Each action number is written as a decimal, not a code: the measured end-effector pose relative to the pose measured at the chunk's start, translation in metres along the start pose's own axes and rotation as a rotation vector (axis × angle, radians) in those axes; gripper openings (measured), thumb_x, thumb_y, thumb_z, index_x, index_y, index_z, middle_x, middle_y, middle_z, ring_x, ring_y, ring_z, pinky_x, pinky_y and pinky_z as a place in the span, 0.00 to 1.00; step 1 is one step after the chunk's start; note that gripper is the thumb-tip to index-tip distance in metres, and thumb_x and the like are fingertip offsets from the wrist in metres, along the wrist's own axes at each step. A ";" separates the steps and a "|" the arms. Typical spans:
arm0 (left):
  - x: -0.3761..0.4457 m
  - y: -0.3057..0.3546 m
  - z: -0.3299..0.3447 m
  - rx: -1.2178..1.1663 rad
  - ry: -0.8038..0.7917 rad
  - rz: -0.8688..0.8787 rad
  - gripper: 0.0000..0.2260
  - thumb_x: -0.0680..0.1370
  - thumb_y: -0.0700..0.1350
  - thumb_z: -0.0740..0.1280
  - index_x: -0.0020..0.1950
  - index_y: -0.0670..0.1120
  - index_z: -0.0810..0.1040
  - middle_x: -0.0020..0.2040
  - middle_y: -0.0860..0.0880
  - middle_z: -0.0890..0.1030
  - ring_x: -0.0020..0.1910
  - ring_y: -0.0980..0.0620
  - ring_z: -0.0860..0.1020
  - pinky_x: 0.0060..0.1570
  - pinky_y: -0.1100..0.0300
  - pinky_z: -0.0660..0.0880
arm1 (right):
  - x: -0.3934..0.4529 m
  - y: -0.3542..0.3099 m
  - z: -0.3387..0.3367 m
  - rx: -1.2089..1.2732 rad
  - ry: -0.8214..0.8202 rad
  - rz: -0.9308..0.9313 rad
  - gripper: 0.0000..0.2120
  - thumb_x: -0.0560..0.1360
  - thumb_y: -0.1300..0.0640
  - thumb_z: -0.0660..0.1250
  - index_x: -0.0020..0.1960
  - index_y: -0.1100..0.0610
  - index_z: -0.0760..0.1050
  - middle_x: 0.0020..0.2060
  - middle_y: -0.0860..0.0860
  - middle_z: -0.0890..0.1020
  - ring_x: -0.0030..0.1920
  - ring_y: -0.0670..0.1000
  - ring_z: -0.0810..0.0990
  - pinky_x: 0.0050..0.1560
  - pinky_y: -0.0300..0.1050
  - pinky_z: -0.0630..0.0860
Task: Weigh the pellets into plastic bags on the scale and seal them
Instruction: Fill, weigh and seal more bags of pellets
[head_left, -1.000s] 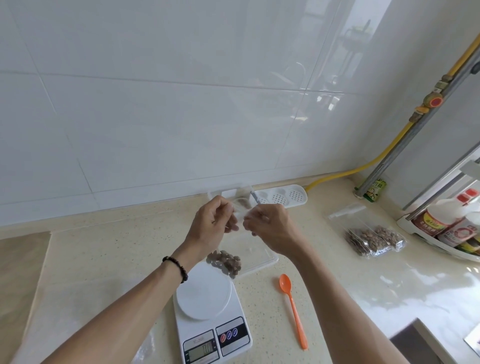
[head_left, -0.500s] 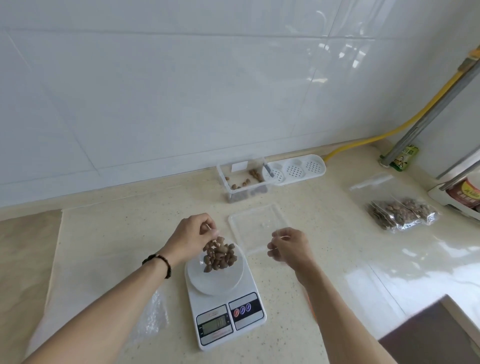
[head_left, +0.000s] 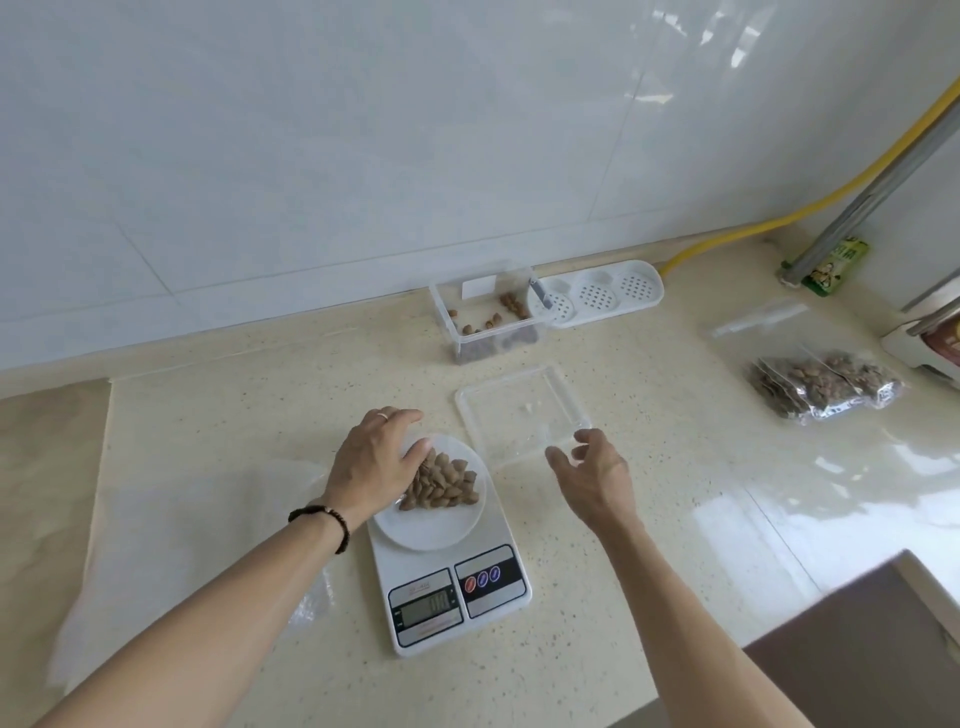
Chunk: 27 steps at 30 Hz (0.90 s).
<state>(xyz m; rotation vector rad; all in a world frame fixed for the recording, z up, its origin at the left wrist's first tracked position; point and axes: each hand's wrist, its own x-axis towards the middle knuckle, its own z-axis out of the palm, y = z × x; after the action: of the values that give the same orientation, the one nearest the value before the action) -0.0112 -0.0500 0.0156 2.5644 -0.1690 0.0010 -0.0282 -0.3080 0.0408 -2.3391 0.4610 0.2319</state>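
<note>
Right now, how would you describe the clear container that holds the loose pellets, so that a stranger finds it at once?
Look along the white tiled wall, at the back edge of the counter. The clear container stands there beside a white perforated tray. Unlike the flat empty lid nearer the scale, it is deep, open-topped and holds a few brown pellets.
</note>
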 end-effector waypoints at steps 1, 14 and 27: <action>-0.006 -0.002 -0.002 0.027 0.003 0.019 0.21 0.80 0.54 0.60 0.66 0.42 0.74 0.62 0.45 0.78 0.64 0.46 0.72 0.63 0.54 0.70 | -0.003 -0.003 0.001 -0.039 0.030 -0.046 0.25 0.79 0.46 0.64 0.70 0.58 0.67 0.62 0.57 0.77 0.61 0.56 0.75 0.61 0.55 0.74; -0.091 -0.040 -0.003 0.453 -0.084 0.111 0.29 0.82 0.60 0.43 0.76 0.43 0.62 0.76 0.44 0.64 0.78 0.44 0.53 0.74 0.43 0.48 | -0.046 -0.048 0.031 -0.601 -0.027 -0.587 0.39 0.74 0.35 0.32 0.80 0.53 0.50 0.80 0.53 0.52 0.80 0.54 0.46 0.76 0.53 0.40; -0.109 -0.048 -0.002 0.460 -0.071 0.078 0.30 0.82 0.62 0.44 0.76 0.43 0.62 0.75 0.44 0.66 0.77 0.44 0.54 0.73 0.40 0.49 | -0.055 -0.052 0.043 -0.726 -0.025 -0.615 0.32 0.80 0.40 0.37 0.80 0.53 0.45 0.80 0.53 0.45 0.79 0.53 0.39 0.75 0.55 0.32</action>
<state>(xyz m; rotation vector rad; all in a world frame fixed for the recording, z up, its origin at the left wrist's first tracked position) -0.1131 0.0040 -0.0131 3.0158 -0.3291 -0.0240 -0.0599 -0.2295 0.0587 -3.0349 -0.4485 0.1412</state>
